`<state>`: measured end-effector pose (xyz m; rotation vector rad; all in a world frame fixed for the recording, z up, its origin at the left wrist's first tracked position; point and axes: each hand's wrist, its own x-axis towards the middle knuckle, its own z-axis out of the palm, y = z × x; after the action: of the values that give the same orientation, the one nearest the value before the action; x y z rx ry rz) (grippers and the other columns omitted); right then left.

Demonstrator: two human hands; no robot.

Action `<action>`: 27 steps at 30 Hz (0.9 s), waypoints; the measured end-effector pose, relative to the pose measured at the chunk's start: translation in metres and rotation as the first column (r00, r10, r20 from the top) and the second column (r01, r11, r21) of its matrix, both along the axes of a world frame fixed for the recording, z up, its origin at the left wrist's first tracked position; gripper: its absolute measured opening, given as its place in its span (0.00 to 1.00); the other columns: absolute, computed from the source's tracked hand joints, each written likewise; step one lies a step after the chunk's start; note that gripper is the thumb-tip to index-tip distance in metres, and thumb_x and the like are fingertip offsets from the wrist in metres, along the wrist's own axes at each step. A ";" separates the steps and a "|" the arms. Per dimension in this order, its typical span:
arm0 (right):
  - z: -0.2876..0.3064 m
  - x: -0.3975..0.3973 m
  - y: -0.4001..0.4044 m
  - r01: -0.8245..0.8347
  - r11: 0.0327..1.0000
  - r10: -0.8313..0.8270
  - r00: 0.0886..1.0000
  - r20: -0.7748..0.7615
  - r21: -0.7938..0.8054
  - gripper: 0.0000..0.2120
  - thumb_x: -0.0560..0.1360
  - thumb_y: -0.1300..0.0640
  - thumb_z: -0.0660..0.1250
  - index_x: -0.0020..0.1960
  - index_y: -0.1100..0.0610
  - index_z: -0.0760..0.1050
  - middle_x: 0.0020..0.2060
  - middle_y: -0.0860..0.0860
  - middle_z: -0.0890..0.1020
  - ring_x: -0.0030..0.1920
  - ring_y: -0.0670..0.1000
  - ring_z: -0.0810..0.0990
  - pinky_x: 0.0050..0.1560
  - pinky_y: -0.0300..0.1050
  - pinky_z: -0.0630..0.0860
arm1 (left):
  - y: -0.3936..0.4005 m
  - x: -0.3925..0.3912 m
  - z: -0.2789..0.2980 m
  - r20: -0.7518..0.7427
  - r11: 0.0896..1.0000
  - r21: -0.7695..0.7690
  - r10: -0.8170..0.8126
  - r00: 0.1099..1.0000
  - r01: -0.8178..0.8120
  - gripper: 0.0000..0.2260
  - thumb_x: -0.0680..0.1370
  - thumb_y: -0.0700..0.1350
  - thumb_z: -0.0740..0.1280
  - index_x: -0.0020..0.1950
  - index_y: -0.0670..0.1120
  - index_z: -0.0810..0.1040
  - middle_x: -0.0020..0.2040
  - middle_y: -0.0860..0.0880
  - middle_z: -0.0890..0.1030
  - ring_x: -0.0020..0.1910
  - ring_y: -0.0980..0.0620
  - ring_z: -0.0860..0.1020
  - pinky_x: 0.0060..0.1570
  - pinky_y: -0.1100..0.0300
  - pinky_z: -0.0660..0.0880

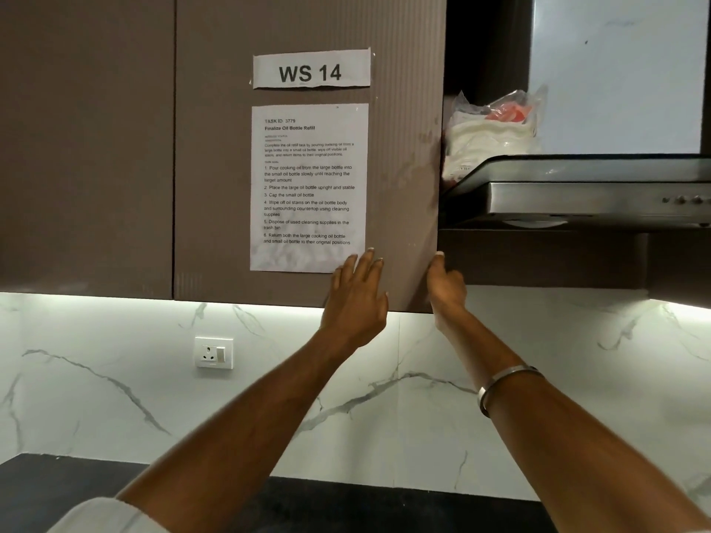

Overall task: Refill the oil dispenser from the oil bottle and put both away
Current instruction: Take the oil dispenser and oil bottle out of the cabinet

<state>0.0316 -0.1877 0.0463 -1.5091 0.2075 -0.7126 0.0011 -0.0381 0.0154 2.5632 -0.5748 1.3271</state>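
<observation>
Both of my bare forearms reach up from the bottom of the view, the right one wearing a plain silver metal bangle (500,386) above the wrist. My left hand (356,298) lies flat against the brown ribbed cabinet door (215,167), fingers straight and slightly spread, the tips just touching the lower right corner of the white printed task sheet (309,186) taped to it. My right hand (446,280) is at the door's right edge, fingers curled behind that edge and thumb up along it, so it grips the door itself. Neither the oil dispenser nor the oil bottle shows anywhere I can see; whether they sit behind this door I cannot tell. Above the sheet is a white paper strip reading "WS 14" (311,71). Just right of the door, a crumpled clear plastic bag of white and red things (496,128) rests above the steel chimney hood (592,194). Below the cabinets runs the white marble-veined backsplash (115,398) with a white wall socket (214,352), and under my arms the dark countertop (57,478).
</observation>
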 end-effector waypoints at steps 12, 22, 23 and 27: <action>-0.021 -0.053 -0.007 -0.271 0.947 0.231 0.947 0.221 0.172 0.16 0.80 0.48 0.56 0.42 0.54 0.78 0.42 0.54 0.83 0.43 0.52 0.80 0.42 0.44 0.74 | -0.020 -0.051 0.032 0.079 0.986 -0.038 -0.161 0.984 0.165 0.26 0.81 0.51 0.57 0.78 0.47 0.56 0.79 0.47 0.53 0.78 0.46 0.51 0.76 0.48 0.52; -0.038 -0.121 0.030 -0.678 0.730 0.567 0.671 0.478 0.085 0.12 0.79 0.49 0.61 0.53 0.53 0.81 0.49 0.52 0.85 0.53 0.52 0.82 0.53 0.47 0.79 | -0.010 -0.145 0.090 0.298 0.928 -0.119 -0.307 0.904 0.354 0.24 0.78 0.46 0.63 0.73 0.47 0.63 0.75 0.45 0.60 0.74 0.45 0.58 0.73 0.47 0.60; -0.039 -0.127 0.036 -0.715 0.696 0.599 0.628 0.497 0.063 0.11 0.79 0.50 0.62 0.50 0.51 0.83 0.47 0.51 0.85 0.50 0.51 0.83 0.50 0.46 0.80 | -0.009 -0.153 0.095 0.321 0.932 -0.111 -0.296 0.900 0.346 0.24 0.78 0.46 0.64 0.73 0.47 0.64 0.74 0.45 0.61 0.74 0.45 0.59 0.72 0.48 0.61; -0.043 -0.147 0.059 -0.806 0.589 0.710 0.479 0.516 -0.063 0.09 0.75 0.47 0.66 0.49 0.48 0.82 0.46 0.48 0.85 0.48 0.49 0.85 0.45 0.47 0.81 | -0.003 -0.184 0.109 0.411 0.944 -0.079 -0.263 0.873 0.321 0.25 0.74 0.42 0.66 0.71 0.45 0.67 0.73 0.44 0.63 0.73 0.46 0.60 0.72 0.52 0.60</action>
<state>-0.1154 -0.1288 0.0036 -1.0088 -0.7660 -0.2893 -0.1825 -0.0409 0.1245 1.9964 -0.8617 1.7074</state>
